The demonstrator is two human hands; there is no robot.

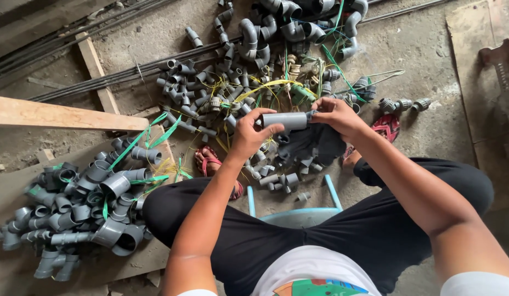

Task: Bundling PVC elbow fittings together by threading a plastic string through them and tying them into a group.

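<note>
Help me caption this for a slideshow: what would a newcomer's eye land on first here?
First, the two bare hands at centre: the left hand and right hand grip a short grey plastic pipe piece over a dark cloth. Next, the heaps of grey plastic pipe fittings: one pile at lower left on a board, another spread across the concrete floor ahead, threaded with green and yellow plastic straps.

You see a grey pipe fitting (285, 120) at centre frame, a dark cloth (312, 145) below it, green straps (156, 129) left, and red sandals (387, 126) right.
</note>
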